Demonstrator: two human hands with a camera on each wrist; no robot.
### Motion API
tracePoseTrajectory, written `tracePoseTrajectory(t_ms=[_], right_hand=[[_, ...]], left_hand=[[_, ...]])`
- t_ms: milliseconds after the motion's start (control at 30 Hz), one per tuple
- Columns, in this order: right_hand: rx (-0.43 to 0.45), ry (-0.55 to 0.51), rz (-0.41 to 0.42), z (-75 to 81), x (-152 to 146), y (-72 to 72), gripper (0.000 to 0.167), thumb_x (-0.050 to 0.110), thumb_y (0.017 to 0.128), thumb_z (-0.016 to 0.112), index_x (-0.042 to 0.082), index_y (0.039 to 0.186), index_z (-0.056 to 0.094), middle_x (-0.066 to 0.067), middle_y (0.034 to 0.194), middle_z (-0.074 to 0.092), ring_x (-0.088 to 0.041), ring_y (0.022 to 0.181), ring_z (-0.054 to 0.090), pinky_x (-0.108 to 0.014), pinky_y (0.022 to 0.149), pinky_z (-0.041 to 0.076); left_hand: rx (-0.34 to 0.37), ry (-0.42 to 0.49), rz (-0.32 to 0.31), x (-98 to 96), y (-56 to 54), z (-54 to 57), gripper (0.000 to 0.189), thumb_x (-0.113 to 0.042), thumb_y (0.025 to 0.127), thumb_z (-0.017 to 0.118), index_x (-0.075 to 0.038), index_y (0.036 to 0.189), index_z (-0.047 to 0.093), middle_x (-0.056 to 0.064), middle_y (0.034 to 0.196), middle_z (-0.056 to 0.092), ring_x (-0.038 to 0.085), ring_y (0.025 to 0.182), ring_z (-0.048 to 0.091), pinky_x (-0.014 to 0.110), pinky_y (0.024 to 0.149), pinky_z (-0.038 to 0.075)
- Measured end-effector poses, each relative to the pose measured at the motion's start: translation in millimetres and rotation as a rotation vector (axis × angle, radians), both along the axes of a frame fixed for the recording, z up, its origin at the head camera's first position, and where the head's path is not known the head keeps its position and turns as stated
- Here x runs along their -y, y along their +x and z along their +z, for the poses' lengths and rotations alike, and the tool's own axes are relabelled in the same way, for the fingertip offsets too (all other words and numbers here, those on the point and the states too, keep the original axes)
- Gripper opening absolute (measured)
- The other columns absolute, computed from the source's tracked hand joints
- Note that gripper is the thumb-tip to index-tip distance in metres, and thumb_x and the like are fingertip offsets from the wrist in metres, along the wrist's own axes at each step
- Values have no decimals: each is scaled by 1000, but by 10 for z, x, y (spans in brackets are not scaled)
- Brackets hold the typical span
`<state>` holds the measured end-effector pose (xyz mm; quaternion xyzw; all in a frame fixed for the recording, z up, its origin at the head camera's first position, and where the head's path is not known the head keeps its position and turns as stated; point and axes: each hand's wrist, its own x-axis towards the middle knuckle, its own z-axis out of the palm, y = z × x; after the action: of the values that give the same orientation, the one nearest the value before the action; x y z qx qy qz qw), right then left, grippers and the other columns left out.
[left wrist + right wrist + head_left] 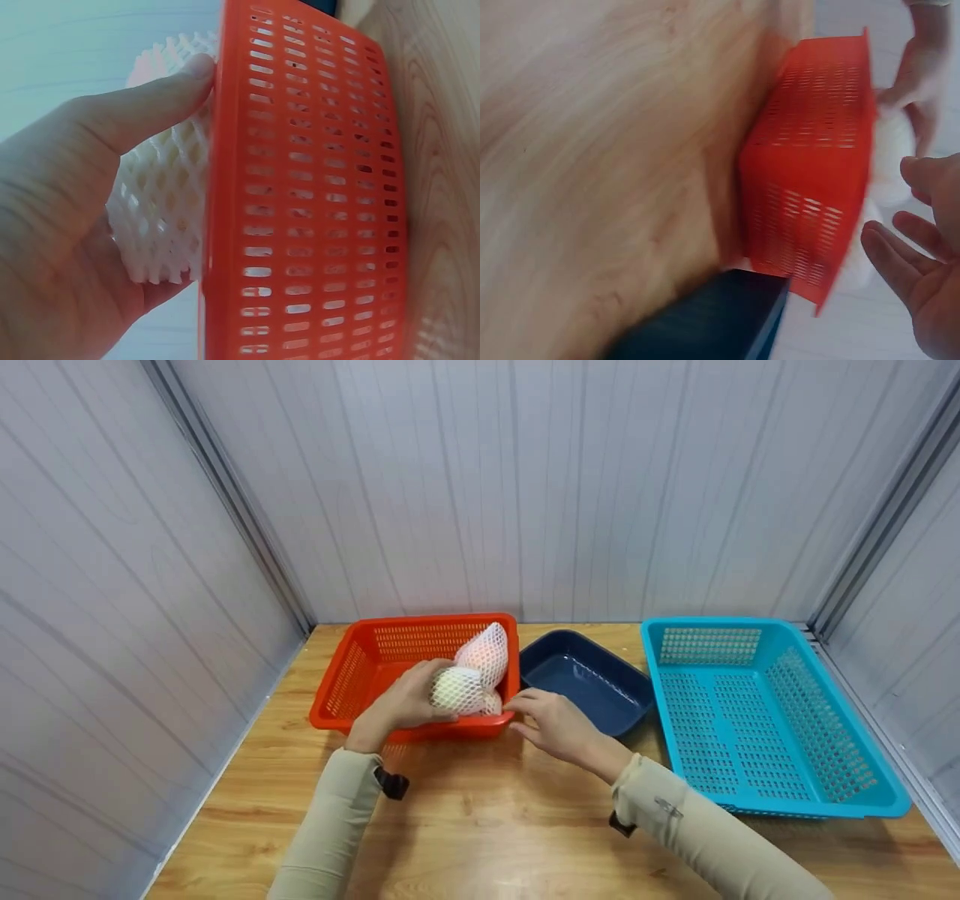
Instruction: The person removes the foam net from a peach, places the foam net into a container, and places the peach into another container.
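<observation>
In the head view my left hand (411,699) reaches over the near rim of the red basket (415,620). Its thumb and fingers curl round a pale yellow-green round fruit in a white foam net (459,691), which the left wrist view shows behind the basket wall. A pinkish fruit in a foam net (486,654) lies behind it, and a third netted fruit (492,703) is partly covered. My right hand (553,723) hovers at the basket's near right corner, fingers loosely bent with nothing between them; the right wrist view shows thumb and fingers spread apart.
Right of the red basket sits a dark blue dish (592,675), close to my right hand. Farther right stands a large turquoise basket (739,735). All rest on a wooden table (465,825) with pale panel walls (480,495) at the back and sides.
</observation>
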<state>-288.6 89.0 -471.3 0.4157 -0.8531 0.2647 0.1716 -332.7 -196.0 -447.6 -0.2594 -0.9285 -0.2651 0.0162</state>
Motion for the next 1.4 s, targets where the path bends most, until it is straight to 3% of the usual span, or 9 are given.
tracePoseTrajectory(t_ms=[267,600,967,1400], right_hand=[[-33,-26,15,-190,122,-105,19,5,83,75,9,102,73,-3,104,67,-16,93,64,-31,84,52],[-28,-53,-4,-180,152,-135,16,5,84,75,7,99,72,-3,102,65,-17,91,63,-31,83,52],[-30,-72,1,-226,138,-116,13,6,83,76,7,95,71,-4,99,64,-16,87,62,-30,77,53],[-64,-67,22,-221,132,-100,16,1,84,73,5,99,72,-4,100,67,-18,92,63,-33,84,52]], left_hand=[[39,49,26,5,7,-38,83,-30,68,90,-12,138,49,4,131,53,22,119,48,44,103,37],[73,95,54,12,-18,1,82,-29,67,91,-14,136,48,4,127,54,22,114,49,45,100,40],[-41,201,5,11,-11,-103,75,-25,63,92,-16,127,54,1,120,54,18,108,51,39,93,45],[-118,231,-34,-79,76,-35,78,-29,65,91,-11,130,53,3,123,54,19,111,51,41,94,46]])
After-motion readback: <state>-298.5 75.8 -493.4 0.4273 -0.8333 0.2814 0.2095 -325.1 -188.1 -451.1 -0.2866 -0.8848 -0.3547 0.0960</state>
